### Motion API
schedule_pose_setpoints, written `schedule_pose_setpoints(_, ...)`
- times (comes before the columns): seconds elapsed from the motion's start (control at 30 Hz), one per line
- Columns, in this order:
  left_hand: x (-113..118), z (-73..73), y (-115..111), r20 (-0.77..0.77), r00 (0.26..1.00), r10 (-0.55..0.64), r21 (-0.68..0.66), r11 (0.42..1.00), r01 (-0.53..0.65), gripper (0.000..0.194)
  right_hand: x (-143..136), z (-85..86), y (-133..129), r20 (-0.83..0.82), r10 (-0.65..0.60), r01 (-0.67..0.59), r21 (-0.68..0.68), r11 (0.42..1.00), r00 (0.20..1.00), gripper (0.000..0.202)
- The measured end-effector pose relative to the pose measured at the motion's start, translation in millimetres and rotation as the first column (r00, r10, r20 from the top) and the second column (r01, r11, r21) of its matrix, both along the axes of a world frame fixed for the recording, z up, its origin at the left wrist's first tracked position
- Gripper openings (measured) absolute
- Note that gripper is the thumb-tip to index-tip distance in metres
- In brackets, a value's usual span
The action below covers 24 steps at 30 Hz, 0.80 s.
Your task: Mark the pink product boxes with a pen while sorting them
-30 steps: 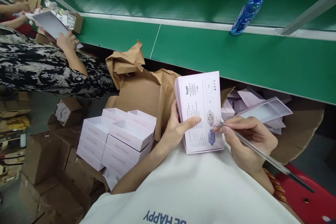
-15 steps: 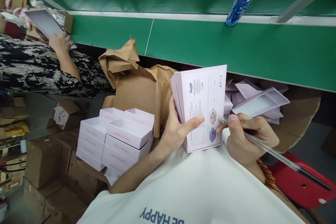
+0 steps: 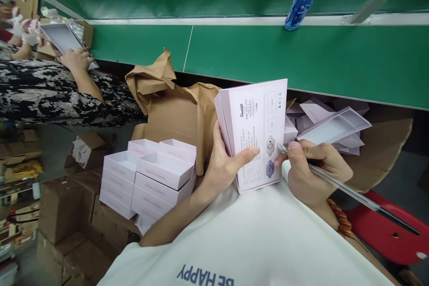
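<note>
In the head view, the Sanrio box point(image 3: 248, 134) was tilted in front of the white shirt point(image 3: 241, 232), off the table point(image 3: 335, 53) and just below the middle of its near edge. To my eye the likeliest mishap was a scratch: the tip of the slim pointed tool point(image 3: 355, 194) sat right at the printed face, beside the watch pictures, so a small slip of the hand guiding it, or a twist of the box, could have scored the pale surface. A fall was the other worry. Only one hand and perhaps the shirt seemed to bear the weight, and a loosened thumb could have let it slide. The stack of open pink boxes point(image 3: 156, 179) stood near the left forearm, well off the table's near edge; a swing of the elbow might have toppled it.

As for the grip, the left hand point(image 3: 221, 165) was closed about the box's left side, parted only by its thickness, thumb flat on the printing and fingers wrapped behind. The right hand point(image 3: 317, 170) pinched the tool closely between thumb and fingers, the others curled in, one fingertip at the box's right edge. Whether that tool was a pen or tweezers, I couldn't tell.
</note>
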<state>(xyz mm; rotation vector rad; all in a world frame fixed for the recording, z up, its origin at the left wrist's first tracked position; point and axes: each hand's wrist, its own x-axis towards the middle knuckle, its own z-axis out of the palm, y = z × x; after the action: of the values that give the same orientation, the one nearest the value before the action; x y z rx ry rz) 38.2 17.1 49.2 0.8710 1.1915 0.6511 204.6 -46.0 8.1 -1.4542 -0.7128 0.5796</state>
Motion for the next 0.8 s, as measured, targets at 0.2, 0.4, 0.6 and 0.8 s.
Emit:
schedule_pose_setpoints(0.2, 1.1, -1.7, -2.1, 0.015, 1.0, -0.004, 0.025, 1.0, 0.004, 0.096, 0.5, 2.5, -0.1, -0.013, 0.014, -0.013, 0.024, 1.0, 1.0, 0.062)
schedule_pose_setpoints(0.4, 3.1, -0.7, -1.2, 0.011, 1.0, 0.01, 0.032, 0.999, -0.01, 0.095, 0.9, -2.8, 0.5, 0.015, 0.001, -0.002, 0.031, 1.0, 1.0, 0.059)
schedule_pose_setpoints(0.6, 2.2, -3.2, -1.3, 0.002, 1.0, 0.005, 0.028, 1.0, -0.005, 0.095, 5.1, -8.1, -1.4, 0.032, 0.015, -0.017, 0.073, 0.997, 0.999, 0.054)
schedule_pose_setpoints(0.8, 4.3, -3.4, -1.1, 0.012, 1.0, 0.001, 0.016, 1.0, -0.002, 0.094, 1.6, -6.3, 0.0, 0.004, -0.019, 0.018, 0.054, 0.998, 1.0, 0.058)
